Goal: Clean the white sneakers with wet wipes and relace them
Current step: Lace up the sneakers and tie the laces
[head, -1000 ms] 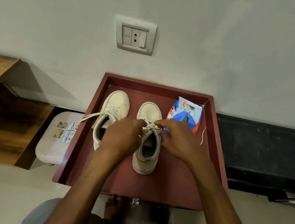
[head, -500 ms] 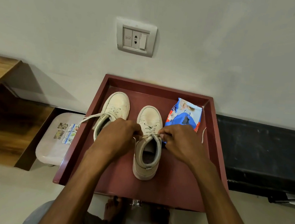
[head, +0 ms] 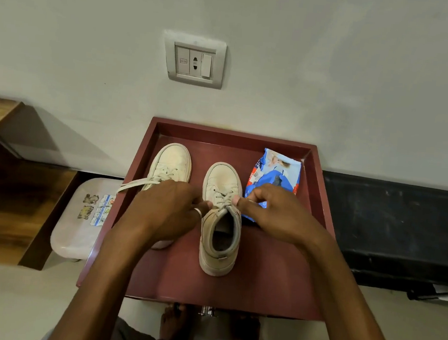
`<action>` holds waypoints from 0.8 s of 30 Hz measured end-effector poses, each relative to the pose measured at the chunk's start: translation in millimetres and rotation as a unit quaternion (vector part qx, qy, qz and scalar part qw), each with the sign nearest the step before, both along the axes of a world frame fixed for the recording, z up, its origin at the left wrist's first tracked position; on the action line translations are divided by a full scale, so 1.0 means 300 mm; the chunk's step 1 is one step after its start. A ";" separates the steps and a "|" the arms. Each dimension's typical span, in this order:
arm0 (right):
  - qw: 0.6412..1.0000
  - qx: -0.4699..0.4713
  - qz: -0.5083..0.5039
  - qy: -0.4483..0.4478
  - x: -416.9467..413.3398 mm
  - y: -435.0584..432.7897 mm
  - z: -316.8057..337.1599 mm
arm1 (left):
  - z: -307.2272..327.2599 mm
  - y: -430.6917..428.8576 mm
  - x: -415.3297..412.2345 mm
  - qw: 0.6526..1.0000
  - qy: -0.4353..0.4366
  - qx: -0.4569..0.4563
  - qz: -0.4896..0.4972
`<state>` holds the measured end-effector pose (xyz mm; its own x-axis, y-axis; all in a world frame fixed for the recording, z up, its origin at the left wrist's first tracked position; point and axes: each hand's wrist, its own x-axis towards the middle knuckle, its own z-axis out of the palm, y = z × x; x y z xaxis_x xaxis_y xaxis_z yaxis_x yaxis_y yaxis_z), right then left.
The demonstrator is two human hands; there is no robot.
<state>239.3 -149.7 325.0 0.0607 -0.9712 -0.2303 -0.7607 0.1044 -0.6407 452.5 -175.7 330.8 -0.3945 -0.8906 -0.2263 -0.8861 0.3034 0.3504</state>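
Two white sneakers stand toe-away on a dark red tray (head: 275, 288). The right sneaker (head: 219, 240) sits in the tray's middle, its lace (head: 222, 197) threaded up the front. My left hand (head: 165, 213) pinches the lace end at the sneaker's left top eyelet. My right hand (head: 275, 215) pinches the lace end on the right side. The left sneaker (head: 173, 161) is partly hidden under my left hand; its loose lace (head: 137, 184) trails over the tray's left rim. A blue wet-wipe pack (head: 276, 174) lies to the right, partly behind my right hand.
The tray stands against a grey wall with a socket plate (head: 196, 60). A pale plastic stool (head: 80, 219) with stickers sits left of the tray, beside wooden furniture (head: 3, 199). A dark low ledge (head: 402, 226) runs along the right. A bare foot (head: 174, 325) shows below the tray.
The right sneaker has slid toward me on the tray. Both hands have drawn slightly apart at its top, keeping hold of the lace ends.
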 end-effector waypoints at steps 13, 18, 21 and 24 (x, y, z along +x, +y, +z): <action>0.941 0.021 -0.089 -0.326 0.011 -0.001 0.051 | 0.023 -0.026 0.052 0.951 0.283 0.104 0.071; 0.938 -0.008 -0.080 -0.337 0.026 0.004 0.051 | 0.024 -0.004 -0.002 0.886 0.425 0.138 0.123; 0.937 -0.054 -0.088 -0.334 0.035 0.004 0.049 | 0.014 0.010 -0.041 0.843 0.495 0.159 0.137; 0.934 -0.087 -0.101 -0.330 0.037 0.002 0.046 | 0.003 0.019 -0.073 0.831 0.511 0.143 0.165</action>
<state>250.5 -149.2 338.9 -0.0554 -0.9975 -0.0446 -0.1696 0.0534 -0.9841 430.7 -170.1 331.8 -0.2554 -0.9560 -0.1445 -0.0997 -0.1226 0.9874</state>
